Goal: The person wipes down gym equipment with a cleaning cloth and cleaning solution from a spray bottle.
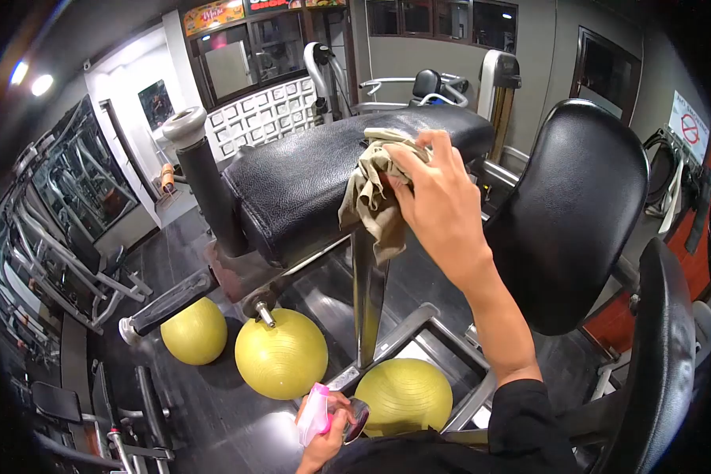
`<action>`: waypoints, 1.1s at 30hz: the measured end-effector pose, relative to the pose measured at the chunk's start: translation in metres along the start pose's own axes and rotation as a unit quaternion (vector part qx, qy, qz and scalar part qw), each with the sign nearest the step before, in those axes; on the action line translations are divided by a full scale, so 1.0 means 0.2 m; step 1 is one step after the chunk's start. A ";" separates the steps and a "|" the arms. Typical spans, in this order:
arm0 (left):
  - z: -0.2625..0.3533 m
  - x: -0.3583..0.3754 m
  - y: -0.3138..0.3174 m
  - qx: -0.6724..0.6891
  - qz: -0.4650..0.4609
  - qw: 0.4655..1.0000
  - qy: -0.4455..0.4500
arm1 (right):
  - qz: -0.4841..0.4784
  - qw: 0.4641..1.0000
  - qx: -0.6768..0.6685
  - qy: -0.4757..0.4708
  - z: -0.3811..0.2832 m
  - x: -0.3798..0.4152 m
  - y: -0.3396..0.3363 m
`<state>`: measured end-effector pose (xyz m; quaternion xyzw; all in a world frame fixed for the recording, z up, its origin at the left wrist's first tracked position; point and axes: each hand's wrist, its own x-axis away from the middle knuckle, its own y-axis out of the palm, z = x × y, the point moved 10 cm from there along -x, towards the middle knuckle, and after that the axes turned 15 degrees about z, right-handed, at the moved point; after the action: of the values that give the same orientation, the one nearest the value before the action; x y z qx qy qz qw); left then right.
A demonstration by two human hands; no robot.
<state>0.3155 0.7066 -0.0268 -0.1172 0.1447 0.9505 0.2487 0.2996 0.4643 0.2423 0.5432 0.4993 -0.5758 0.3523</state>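
Note:
My right hand (442, 201) is closed on a crumpled olive-beige cloth (375, 189), which lies against the near edge of a black padded bench (308, 170) and hangs down in folds over its side. Low in the view, my left hand (328, 434) is wrapped round a bottle with a pink and white spray head (316, 412). The bottle's dark lower part shows only partly beside the fingers.
Three yellow exercise balls (281, 354) sit on the dark floor below the bench. A black seat pad (573, 213) stands at the right. A metal post (369, 300) supports the bench. Gym machines (55, 237) line the left side.

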 end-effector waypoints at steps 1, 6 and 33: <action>0.00 0.00 -0.01 0.000 0.000 1.000 0.000 | -0.030 0.998 -0.013 0.046 0.04 0.01 0.02; -0.02 0.00 -0.04 0.020 0.020 0.999 -0.015 | -0.104 0.990 0.062 0.065 0.08 0.04 0.05; -0.08 0.04 0.02 0.025 -0.022 0.998 -0.050 | 0.006 0.995 -0.074 -0.067 0.13 0.20 0.10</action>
<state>0.3094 0.7016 -0.0430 -0.0662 0.1533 0.9454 0.2797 0.3045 0.4402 0.1963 0.4787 0.5123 -0.5707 0.4274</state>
